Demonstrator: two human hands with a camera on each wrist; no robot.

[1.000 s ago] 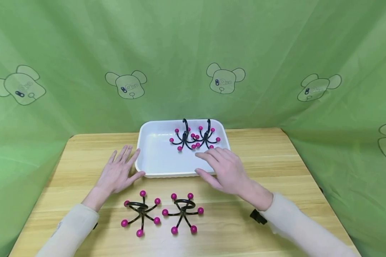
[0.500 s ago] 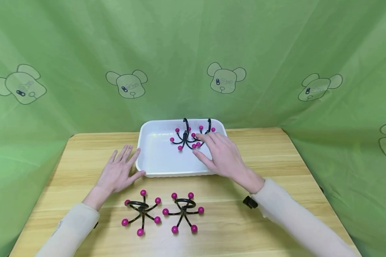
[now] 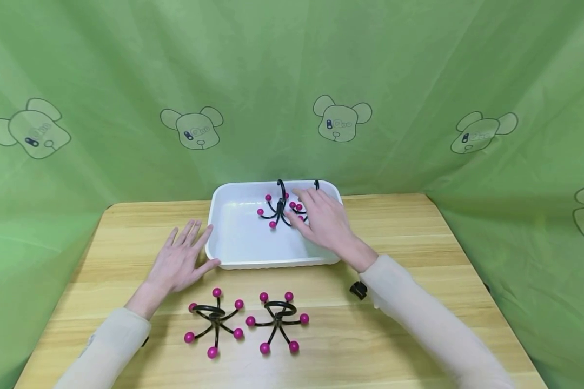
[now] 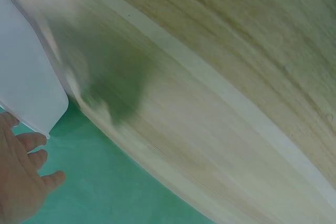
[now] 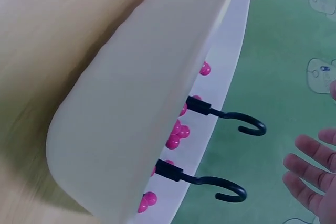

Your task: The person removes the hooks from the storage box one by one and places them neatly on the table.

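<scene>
Two black multi-arm hook hangers with pink ball tips stand in a white tray (image 3: 245,243). The left hanger (image 3: 279,207) shows fully in the head view. My right hand (image 3: 327,221) covers most of the right hanger (image 5: 169,170), whose hook top pokes out behind the fingers. In the right wrist view that hand's fingers are spread loosely, apart from both upright hooks, and hold nothing. My left hand (image 3: 177,265) lies with straight spread fingers at the tray's left side, fingertips right at the rim. Two more hangers, one left (image 3: 214,319) and one right (image 3: 278,320), lie in front of the tray.
The wooden table (image 3: 418,248) carries everything. Green cloth (image 3: 267,81) with printed bear heads rises close behind the tray and along both sides.
My right hand has moved from the tray's front right corner farther back and slightly left, over the right hanger. The left hand and all the hangers have stayed in place.
</scene>
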